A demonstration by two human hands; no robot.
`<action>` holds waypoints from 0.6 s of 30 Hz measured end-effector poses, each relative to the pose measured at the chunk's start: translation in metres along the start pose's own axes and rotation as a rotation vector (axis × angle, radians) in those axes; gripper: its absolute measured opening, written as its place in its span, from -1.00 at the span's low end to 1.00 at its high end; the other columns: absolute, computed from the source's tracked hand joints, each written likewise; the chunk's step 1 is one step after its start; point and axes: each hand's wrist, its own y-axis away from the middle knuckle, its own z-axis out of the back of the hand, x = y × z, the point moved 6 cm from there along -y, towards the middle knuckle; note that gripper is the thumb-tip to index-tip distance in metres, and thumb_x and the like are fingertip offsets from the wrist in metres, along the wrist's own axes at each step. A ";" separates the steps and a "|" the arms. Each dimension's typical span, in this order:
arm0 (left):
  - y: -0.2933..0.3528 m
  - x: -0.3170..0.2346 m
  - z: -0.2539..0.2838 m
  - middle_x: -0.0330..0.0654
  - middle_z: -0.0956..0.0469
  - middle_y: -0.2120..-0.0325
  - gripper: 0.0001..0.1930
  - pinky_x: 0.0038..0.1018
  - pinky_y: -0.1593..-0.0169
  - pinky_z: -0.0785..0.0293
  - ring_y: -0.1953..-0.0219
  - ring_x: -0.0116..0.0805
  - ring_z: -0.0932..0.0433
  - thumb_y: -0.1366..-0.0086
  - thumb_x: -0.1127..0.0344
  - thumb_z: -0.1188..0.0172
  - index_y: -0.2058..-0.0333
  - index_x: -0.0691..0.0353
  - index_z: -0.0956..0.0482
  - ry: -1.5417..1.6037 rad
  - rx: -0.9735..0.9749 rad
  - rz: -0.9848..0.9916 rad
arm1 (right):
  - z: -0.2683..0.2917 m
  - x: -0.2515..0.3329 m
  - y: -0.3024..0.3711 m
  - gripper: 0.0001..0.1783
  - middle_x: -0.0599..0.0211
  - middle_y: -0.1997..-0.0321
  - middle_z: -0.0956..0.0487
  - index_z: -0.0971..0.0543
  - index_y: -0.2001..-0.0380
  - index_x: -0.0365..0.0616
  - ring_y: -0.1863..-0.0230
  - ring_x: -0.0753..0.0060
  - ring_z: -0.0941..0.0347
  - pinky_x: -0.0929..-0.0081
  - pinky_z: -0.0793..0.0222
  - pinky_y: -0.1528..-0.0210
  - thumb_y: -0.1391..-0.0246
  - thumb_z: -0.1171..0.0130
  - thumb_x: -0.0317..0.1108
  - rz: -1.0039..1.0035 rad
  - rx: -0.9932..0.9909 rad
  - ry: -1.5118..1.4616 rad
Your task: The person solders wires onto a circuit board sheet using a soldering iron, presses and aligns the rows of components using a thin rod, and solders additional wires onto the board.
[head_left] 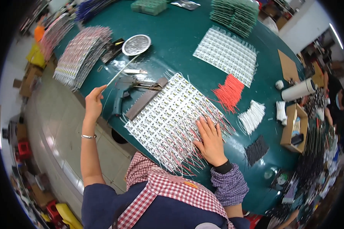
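My left hand (94,100) is closed on the end of a thin pale strand (120,72), possibly wire. It slants up to a round, white-rimmed silvery dish (136,45). Fingers stretched out, my right hand (210,141) lies flat on the right part of a white circuit board panel (172,110). Rows of small parts cover the panel, and many red and white wires (179,147) stick out of its near and right portion. Across its left edge rests a grey-brown bar (146,100). Just left of the bar lies a grey-green soldering gun (119,101).
Bundles of red wires (229,93), white wires (252,115) and black wires (257,150) lie to the right. Another white panel (227,53) sits behind. Green board stacks (233,17) stand far back. At right are a white flask (299,90) and a cardboard box (294,128).
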 end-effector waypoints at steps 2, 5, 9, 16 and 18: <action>-0.013 0.016 -0.003 -0.05 -0.61 0.29 -0.58 -0.49 0.21 -0.47 0.38 -0.31 -0.51 -0.26 0.74 0.07 0.01 0.27 -0.61 -0.024 0.044 -0.020 | 0.005 0.000 -0.001 -0.20 0.30 -0.53 -0.17 -0.22 -0.42 -0.01 -0.55 0.10 0.03 -0.09 0.18 -0.50 -0.17 -0.23 -0.10 -0.039 -0.014 0.008; -0.024 0.045 -0.005 -0.02 -0.62 0.17 -0.60 -0.35 0.04 -0.49 0.17 -0.12 -0.58 -0.27 0.68 0.02 -0.02 0.24 -0.60 -0.180 0.020 -0.063 | 0.012 0.007 -0.004 -0.25 0.26 -0.51 -0.19 -0.27 -0.40 0.02 -0.52 0.08 -0.04 0.01 0.09 -0.50 -0.16 -0.24 -0.19 -0.019 0.022 -0.045; -0.013 0.052 -0.010 -0.02 -0.58 0.05 -0.64 -0.26 -0.09 -0.43 -0.01 -0.04 -0.52 -0.32 0.60 -0.04 -0.06 0.25 -0.58 -0.386 -0.137 -0.114 | 0.047 0.001 -0.005 -0.33 0.02 -0.40 -0.28 -0.40 -0.29 -0.09 -0.33 -0.04 -0.32 0.21 -0.30 -0.30 -0.07 -0.28 -0.51 -0.118 -0.115 -0.317; 0.035 -0.008 -0.034 -0.16 -0.58 0.15 -0.68 -0.45 0.15 -0.44 0.24 -0.31 -0.50 -0.40 0.50 -0.10 -0.10 0.28 -0.56 0.106 -0.023 0.156 | 0.085 -0.046 -0.065 -0.28 0.00 -0.08 -0.37 -0.39 -0.24 -0.19 -0.08 -0.02 -0.37 0.22 -0.34 -0.16 0.06 -0.34 -0.59 -0.303 -0.349 0.052; 0.043 -0.009 -0.043 -0.16 -0.57 0.20 -0.64 -0.47 0.19 -0.42 0.28 -0.33 -0.45 -0.40 0.45 -0.13 -0.15 0.27 -0.53 0.144 0.010 0.177 | 0.071 -0.059 -0.083 -0.28 -0.02 -0.03 -0.35 -0.38 -0.21 -0.21 -0.06 -0.06 -0.35 0.23 -0.33 -0.12 0.09 -0.36 -0.58 -0.289 -0.297 0.183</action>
